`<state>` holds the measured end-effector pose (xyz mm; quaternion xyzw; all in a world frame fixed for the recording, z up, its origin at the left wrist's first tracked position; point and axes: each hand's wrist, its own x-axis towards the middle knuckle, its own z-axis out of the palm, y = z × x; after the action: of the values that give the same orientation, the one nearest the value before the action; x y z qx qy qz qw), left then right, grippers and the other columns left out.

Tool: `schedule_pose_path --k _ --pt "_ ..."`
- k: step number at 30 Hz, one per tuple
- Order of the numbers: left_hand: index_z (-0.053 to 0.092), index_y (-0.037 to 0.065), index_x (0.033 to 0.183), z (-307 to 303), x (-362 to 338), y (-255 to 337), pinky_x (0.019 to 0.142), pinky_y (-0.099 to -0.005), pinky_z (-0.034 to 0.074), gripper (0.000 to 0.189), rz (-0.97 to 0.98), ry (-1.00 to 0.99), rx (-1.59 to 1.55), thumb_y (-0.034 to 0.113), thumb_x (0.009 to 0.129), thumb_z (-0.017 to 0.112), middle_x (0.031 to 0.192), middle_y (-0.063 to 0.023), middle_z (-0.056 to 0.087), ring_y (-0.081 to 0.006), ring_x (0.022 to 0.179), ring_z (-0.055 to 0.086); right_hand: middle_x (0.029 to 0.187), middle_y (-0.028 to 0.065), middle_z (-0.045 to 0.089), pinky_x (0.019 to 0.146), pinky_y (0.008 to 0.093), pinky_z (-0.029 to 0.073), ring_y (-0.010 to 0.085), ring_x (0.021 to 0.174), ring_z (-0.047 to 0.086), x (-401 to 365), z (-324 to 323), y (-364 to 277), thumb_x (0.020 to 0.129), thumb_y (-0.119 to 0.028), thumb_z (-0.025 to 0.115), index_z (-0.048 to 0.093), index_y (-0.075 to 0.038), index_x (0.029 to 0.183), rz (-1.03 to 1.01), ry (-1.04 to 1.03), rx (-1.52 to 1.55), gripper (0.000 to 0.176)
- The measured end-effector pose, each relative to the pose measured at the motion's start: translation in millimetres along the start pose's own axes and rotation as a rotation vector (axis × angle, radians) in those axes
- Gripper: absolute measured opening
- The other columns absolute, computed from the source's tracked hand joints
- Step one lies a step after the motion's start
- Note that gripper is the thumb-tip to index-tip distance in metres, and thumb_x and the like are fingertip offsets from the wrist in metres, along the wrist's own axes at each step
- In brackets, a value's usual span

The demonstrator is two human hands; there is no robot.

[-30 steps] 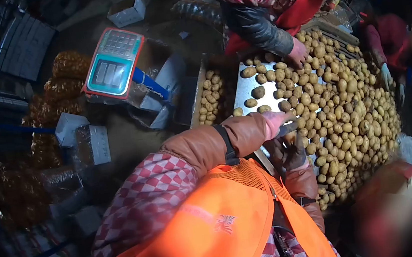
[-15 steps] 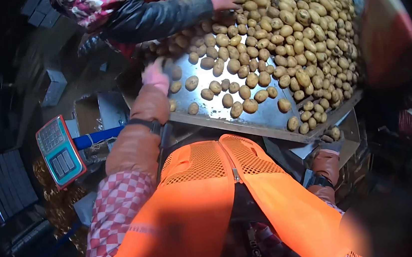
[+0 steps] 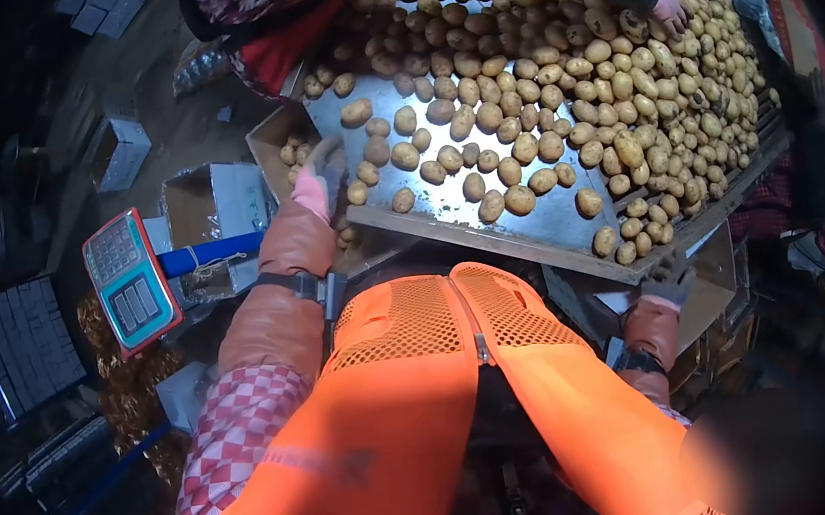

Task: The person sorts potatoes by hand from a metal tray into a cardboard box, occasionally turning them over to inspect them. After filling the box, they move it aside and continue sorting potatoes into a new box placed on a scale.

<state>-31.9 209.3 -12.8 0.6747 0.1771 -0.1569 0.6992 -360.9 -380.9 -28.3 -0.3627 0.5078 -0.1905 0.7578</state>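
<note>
Many potatoes point(image 3: 637, 143) are heaped on a metal-topped sorting table point(image 3: 361, 152), with looser ones spread over its left part. My left hand point(image 3: 319, 182), in a pink and grey glove, is at the table's left edge above a cardboard box point(image 3: 269, 137) with potatoes inside. Its fingers are smeared by motion, so whether they grip anything does not show. At the table's front right corner, my right hand point(image 3: 669, 281) in a grey glove has its fingers apart. It hangs over another cardboard box point(image 3: 711, 276), and no potato shows in it.
A scale display point(image 3: 132, 282) on a blue post stands left. Near it is an open carton point(image 3: 211, 208). Across the table a co-worker's hand point(image 3: 671, 9) touches the pile. Stacked flat boxes point(image 3: 29, 338) lie far left.
The view has shifted, showing the box under my left hand. The potatoes by my right hand no longer show there. The co-worker's arm has reached right across the pile.
</note>
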Motion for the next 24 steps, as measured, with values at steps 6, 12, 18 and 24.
schedule_pose_path --k 6,12,18,24 --pt "0.058 0.021 0.135 30 5 -13 0.091 -0.0397 0.048 0.046 0.416 -0.039 0.934 0.018 0.089 0.063 0.115 -0.0137 0.068 -0.0284 0.107 0.064 0.126 0.0054 0.055 0.070 0.0302 0.050 0.0171 0.093 0.053 -7 148 28 0.104 -0.047 0.039 0.041 -0.022 0.149 -0.053 -0.489 0.127 0.051" --pt "0.061 0.026 0.127 63 0 14 0.092 -0.0457 0.048 0.044 0.394 0.113 1.176 0.022 0.083 0.069 0.113 -0.0138 0.067 -0.0358 0.107 0.062 0.124 0.0122 0.056 0.073 0.0296 0.050 0.0173 0.092 0.057 -70 256 81 0.099 -0.019 0.049 0.041 -0.013 0.147 -0.157 -0.956 -0.490 0.049" --pt "0.057 0.020 0.135 126 -51 29 0.092 -0.0464 0.048 0.056 0.734 -0.128 1.031 0.014 0.081 0.070 0.116 -0.0179 0.064 -0.0382 0.108 0.061 0.122 0.0117 0.057 0.086 0.0387 0.054 0.0247 0.105 0.062 -106 301 118 0.098 -0.033 0.058 0.033 -0.014 0.153 0.491 -0.981 -0.280 0.063" --pt "0.057 0.016 0.137 139 -51 38 0.072 -0.0379 0.054 0.066 -0.170 -0.311 -0.179 0.055 0.086 0.069 0.119 -0.0124 0.057 -0.0248 0.092 0.062 0.120 0.0089 0.057 0.087 0.0342 0.053 0.0202 0.102 0.061 -109 312 105 0.087 -0.024 0.074 0.034 -0.007 0.150 0.448 -1.158 -0.110 0.076"
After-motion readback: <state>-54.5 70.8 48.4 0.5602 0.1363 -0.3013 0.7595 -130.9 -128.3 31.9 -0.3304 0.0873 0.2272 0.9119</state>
